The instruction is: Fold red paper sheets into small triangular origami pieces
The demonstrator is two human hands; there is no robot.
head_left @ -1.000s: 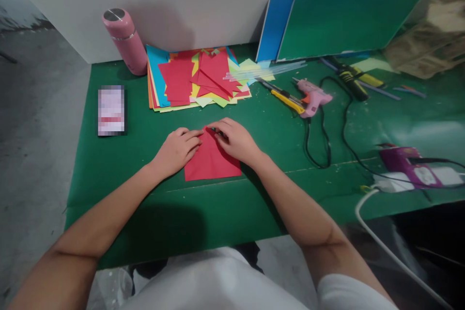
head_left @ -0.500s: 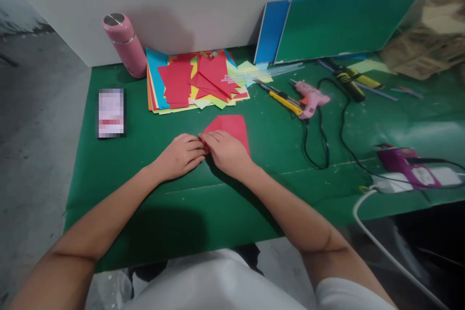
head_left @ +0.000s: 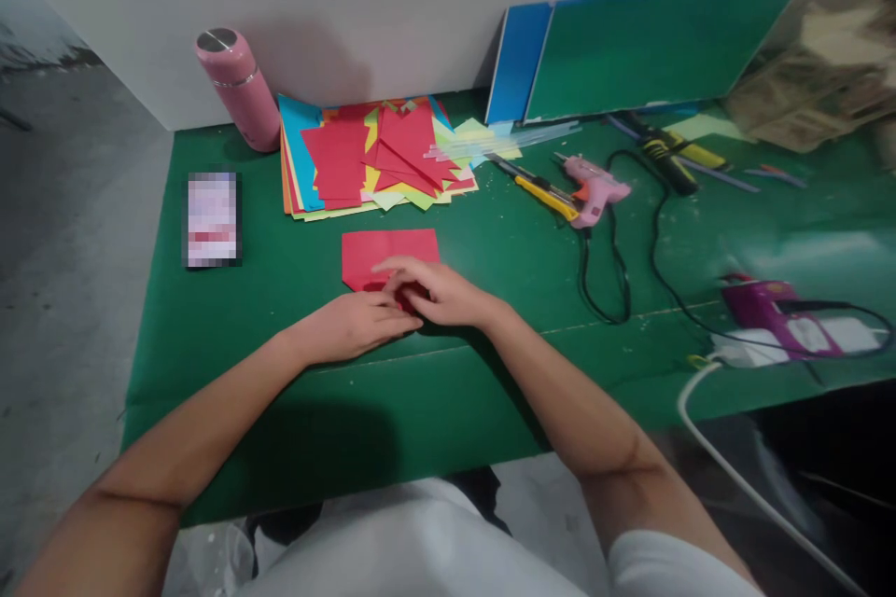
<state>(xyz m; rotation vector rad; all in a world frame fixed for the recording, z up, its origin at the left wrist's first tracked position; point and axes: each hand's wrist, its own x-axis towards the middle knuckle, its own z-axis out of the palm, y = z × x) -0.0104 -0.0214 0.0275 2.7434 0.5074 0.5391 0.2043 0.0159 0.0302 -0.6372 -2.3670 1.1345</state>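
Note:
A folded sheet of red paper [head_left: 386, 245] lies on the green tabletop in front of me, its far edge straight and its left near corner slanted in. My left hand [head_left: 354, 326] is at the near edge of the paper, fingers together and closed on its near part. Over the paper's right near side arches my right hand [head_left: 444, 292], its fingers curved and apart from the thumb, one finger blurred above the red surface. The fingertips of both hands meet at the near edge. What lies beneath them is mostly hidden.
Behind the paper is a stack of coloured paper [head_left: 336, 163] with red cut pieces. A pink bottle [head_left: 245, 98] and a pixelated flat object [head_left: 212, 219] stand left. To the right are a yellow cutter [head_left: 546, 198], a pink glue gun [head_left: 595, 189], its cord and a power strip [head_left: 752, 348].
The red paper has been turned and shifted left, with its straight edge now facing away. Both hands have moved slightly nearer to me, and the right hand's fingers have lifted and spread.

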